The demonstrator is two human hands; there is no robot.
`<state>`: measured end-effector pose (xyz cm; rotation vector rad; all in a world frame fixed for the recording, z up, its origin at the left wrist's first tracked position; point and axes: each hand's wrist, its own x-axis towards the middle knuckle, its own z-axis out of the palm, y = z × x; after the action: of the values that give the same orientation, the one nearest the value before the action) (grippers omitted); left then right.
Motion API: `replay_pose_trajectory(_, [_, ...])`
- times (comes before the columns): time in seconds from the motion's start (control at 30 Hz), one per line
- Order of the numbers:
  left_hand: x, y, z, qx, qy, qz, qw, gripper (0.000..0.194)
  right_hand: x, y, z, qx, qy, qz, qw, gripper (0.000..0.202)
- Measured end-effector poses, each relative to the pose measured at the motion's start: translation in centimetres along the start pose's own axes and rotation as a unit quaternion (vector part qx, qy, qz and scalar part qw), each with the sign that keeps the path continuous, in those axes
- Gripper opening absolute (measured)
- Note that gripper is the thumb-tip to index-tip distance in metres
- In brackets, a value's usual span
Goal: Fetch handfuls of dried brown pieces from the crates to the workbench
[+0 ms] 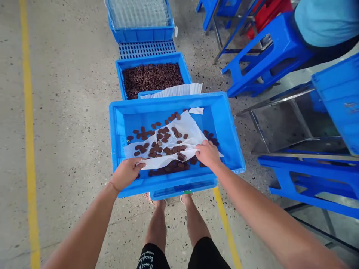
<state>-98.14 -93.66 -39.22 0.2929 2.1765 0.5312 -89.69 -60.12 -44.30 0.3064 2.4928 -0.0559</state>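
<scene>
While I watch through the head view, the left fingers are closed, thumb against them, on the near left corner of a thin white sheet. On my right side, the fingers pinch the same sheet's near edge further along, thumb and fingertips drawn together, so I have that edge stretched between the left hand and the right hand. Oval brown pieces lie scattered over the creased sheet, and more sit on the floor of the blue bin around and under it. The sheet is inside this bin, mostly across its middle. A small white scrap lies near the bin's far wall. Below, part of a lower bin shows, and just beyond the far rim I see a pleated white stack. Further out come a bin of dark bits and another holding clear plastic. Off to the right, a person in a light blue top sits on a blue stool.
</scene>
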Motion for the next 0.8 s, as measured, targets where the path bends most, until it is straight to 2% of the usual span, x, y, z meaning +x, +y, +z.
replay_pose_trajectory(0.13, [-2.7, 0.6, -2.8, -0.039, 0.035, -0.042, 0.998, 0.051, -0.6, 1.7, -4.5, -0.020, 0.011, -0.031, 0.999, 0.022])
replay_pose_trajectory(0.27, [-4.2, -0.1, -3.4, -0.090, 0.033, -0.071, 0.993, 0.054, -0.4, 3.7, -7.2, -0.026, -0.050, -0.082, 0.995, 0.023])
replay_pose_trajectory(0.4, [-5.3, -0.8, -3.1, -0.145, 0.019, -0.072, 0.987, 0.050, -0.1, 5.5, -8.0, -0.004, -0.117, -0.134, 0.984, 0.025])
replay_pose_trajectory(0.6, [-7.1, -0.8, -2.4, -0.184, -0.016, -0.090, 0.979, 0.049, -1.1, 7.1, -8.3, 0.041, -0.176, -0.166, 0.969, 0.027])
replay_pose_trajectory(0.7, [-8.0, -0.4, -2.6, -0.197, -0.024, -0.106, 0.974, 0.053, -1.9, 7.6, -9.3, 0.086, -0.193, -0.166, 0.963, 0.031])
replay_pose_trajectory(0.8, [-8.6, 0.2, -3.3, -0.206, -0.042, -0.135, 0.968, 0.055, -2.4, 8.1, -11.0, 0.133, -0.195, -0.157, 0.959, 0.024])
